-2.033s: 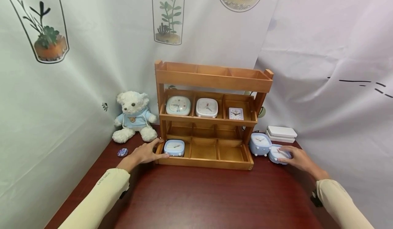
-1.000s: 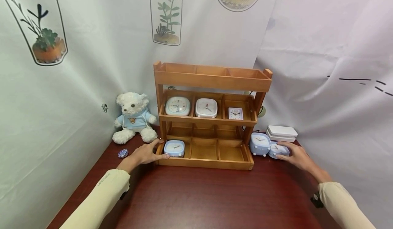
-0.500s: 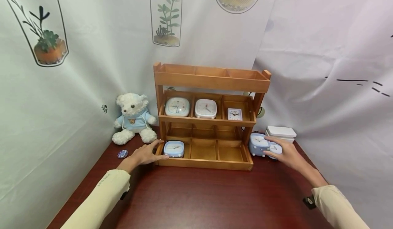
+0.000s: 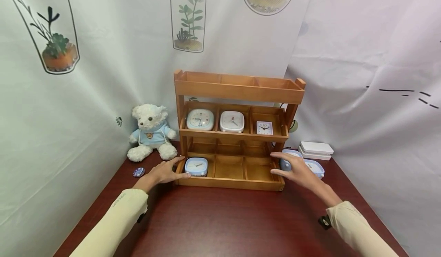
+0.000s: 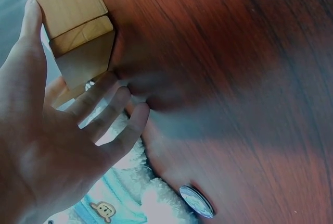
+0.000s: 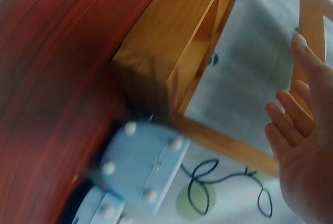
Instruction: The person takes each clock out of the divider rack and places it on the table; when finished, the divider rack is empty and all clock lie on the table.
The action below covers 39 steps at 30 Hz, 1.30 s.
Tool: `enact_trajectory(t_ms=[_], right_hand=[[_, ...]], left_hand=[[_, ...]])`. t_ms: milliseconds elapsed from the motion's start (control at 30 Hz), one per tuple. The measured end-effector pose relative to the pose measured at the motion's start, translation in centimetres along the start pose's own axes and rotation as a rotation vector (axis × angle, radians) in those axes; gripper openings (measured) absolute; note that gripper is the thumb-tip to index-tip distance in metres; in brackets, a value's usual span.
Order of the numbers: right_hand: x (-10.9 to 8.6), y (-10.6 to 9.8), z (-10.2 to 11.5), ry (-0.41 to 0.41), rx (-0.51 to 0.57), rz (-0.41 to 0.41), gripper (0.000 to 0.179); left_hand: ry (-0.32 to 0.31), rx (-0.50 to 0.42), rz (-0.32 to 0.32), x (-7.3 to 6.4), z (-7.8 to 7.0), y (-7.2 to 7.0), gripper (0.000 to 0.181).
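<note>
A three-tier wooden shelf point(image 4: 239, 92) with divided trays stands on the dark red table. My left hand point(image 4: 163, 172) grips the left end of its bottom tray, thumb on the front rim and index finger at the side. Beside that thumb, a blue alarm clock point(image 4: 196, 166) lies in the tray's left compartment. At the tray's right end is my right hand point(image 4: 298, 169), thumb and fingers spread apart, holding nothing. Behind it, partly hidden, is a blue alarm clock point(image 6: 145, 164); another blue clock point(image 4: 314, 167) lies to its right.
The middle tray holds a pale green clock point(image 4: 200, 119), a white clock point(image 4: 232, 121) and a small square clock point(image 4: 264, 127). White boxes point(image 4: 316, 149) are stacked at the back right. A teddy bear point(image 4: 151, 132) and a round badge point(image 4: 139, 172) are at the left.
My right hand has moved left from the far blue clock, past the other one, to the shelf's right end. My left hand has stayed at the shelf's left end.
</note>
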State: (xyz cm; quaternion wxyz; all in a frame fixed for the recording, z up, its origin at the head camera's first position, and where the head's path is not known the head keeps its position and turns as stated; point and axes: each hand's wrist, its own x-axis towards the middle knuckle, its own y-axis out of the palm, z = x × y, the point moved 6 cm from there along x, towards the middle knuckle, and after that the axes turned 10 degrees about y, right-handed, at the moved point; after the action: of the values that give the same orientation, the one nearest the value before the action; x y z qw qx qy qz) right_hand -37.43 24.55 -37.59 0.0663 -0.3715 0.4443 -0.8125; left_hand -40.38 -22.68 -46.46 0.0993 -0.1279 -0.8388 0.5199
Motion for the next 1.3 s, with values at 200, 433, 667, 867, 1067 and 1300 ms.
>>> enact_trajectory(t_ms=[200,433,667,867,1067,1300], right_hand=[[1.3,2.0,1.5,0.029,0.047,0.062,0.059],[2.8,4.0,3.1,0.033,0.103,0.11,0.059],[4.1,6.3,4.3,0.03,0.128,0.141,0.058],[5.5,8.2,5.4,0.02,0.145,0.154,0.058],[6.8,10.0,6.3,0.039,0.154,0.198,0.059],[8.3,12.6,7.5,0.059,0.154,0.243,0.061]], left_hand=[[-0.001,-0.007,0.004,-0.1,0.0,0.0,0.104],[-0.016,-0.002,-0.005,-0.1,0.1,-0.1,0.103],[-0.005,0.0,-0.002,-0.3,-0.4,-0.3,0.102],[-0.011,0.006,0.002,-0.1,-0.6,-0.2,0.102],[-0.018,0.002,0.003,0.0,-0.7,-0.2,0.102],[-0.033,0.004,-0.005,-0.1,-0.2,-0.1,0.104]])
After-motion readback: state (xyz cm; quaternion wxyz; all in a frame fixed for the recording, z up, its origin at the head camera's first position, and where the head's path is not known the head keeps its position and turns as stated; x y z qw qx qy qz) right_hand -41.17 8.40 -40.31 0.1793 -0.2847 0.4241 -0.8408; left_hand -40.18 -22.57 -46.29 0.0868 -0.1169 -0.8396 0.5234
